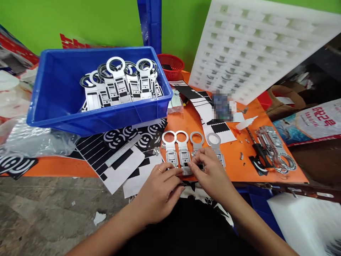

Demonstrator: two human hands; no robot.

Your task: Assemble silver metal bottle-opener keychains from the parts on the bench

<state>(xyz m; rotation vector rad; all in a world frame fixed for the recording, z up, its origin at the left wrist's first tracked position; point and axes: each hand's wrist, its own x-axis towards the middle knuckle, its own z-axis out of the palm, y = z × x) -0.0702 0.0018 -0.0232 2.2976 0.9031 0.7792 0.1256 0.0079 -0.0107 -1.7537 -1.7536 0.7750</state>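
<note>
Several flat metal ring-topped plates (183,146) lie in a row at the near edge of the orange table (191,122). My left hand (160,192) is closed in a pinch at the lower end of the second plate, a ring on one finger. My right hand (209,170) is pinched too, its fingertips pressing a small dark piece (200,165) onto the plates' lower ends. The two hands nearly meet over the plates.
A blue bin (61,92) at the left holds several more such plates (122,83). Black-and-white sticker sheets (122,153) lie below it. A white foam tray (255,46) leans at the right; finished plates (274,147), a glue bottle (246,123) and a red basket (172,64) sit around.
</note>
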